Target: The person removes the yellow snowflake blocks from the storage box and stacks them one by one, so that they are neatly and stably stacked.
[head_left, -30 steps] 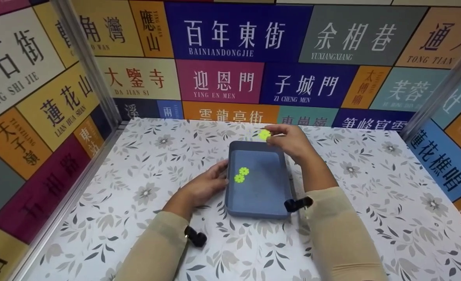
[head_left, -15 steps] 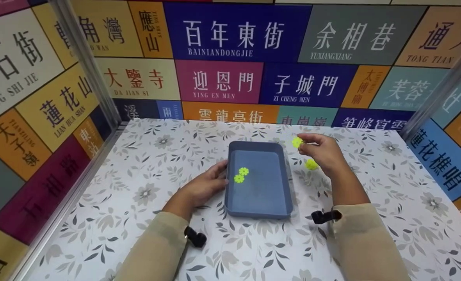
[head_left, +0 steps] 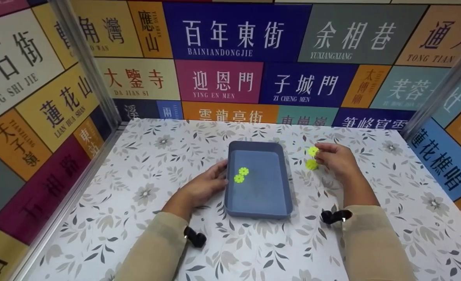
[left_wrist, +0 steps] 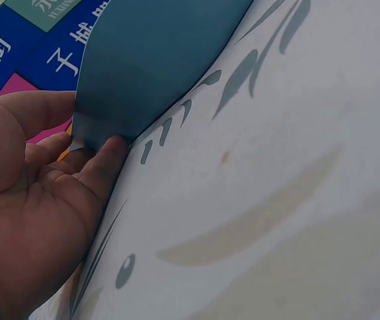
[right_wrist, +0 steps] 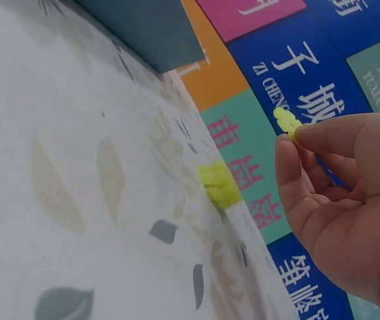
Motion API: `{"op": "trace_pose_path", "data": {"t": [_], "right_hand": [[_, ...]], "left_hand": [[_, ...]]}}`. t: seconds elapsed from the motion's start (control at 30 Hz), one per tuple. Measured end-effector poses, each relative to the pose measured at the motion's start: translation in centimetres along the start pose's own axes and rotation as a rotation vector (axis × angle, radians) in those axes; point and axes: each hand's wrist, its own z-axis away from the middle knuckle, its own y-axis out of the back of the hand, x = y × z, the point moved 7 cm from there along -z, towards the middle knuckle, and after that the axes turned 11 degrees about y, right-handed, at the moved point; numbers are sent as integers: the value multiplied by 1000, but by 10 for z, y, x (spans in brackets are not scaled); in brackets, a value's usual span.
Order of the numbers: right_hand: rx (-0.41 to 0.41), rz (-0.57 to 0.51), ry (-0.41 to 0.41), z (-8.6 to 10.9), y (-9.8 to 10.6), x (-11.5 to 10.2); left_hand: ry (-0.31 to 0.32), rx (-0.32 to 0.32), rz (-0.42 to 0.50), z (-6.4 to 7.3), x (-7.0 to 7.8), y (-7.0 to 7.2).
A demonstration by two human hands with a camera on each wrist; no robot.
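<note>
My right hand pinches a yellow-green flower-shaped piece by its edge between thumb and fingertips. Just below it, a thicker yellow-green scalloped piece or stack sits on the table; the right wrist view shows this block apart from the held flower-shaped piece. Two matching flower-shaped pieces lie side by side in the blue-grey rectangular tray, left of its middle. Against the tray's left wall rests my left hand, fingertips touching it; that wall shows beside the fingers in the left wrist view.
A floral-patterned cloth covers the table. Walls with colourful street-name signs enclose the back and both sides, with metal posts at the corners. A small black device is strapped at each wrist.
My right hand has carried its flower-shaped piece from beyond the tray's far rim rightward and down, to just above the scalloped piece or stack. The left hand and tray have stayed in place.
</note>
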Motion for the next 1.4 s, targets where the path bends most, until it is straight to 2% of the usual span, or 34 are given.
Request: {"op": "trace_pose_path", "data": {"t": [0.17,0.4,0.53,0.8,1.13,1.4], "right_hand": [[-2,16,-6,-3,5,11],[33,53,-63,-3,10,23],[43,15,-84,-3,10,28],[23,-70,-62,-3,7,33],[-10,-57,-102,-1,4,35],[-18,-67,-97,0,4,34]], "left_hand": [[2,6,-6,0,-1,1],[-2,0,4,-1,-1,0],[5,12,-2,-1,-1,1],[10,12,-7,0,-1,1],[13,24,-20,0,-1,2],[-3,-11,1,0,-1,0]]}}
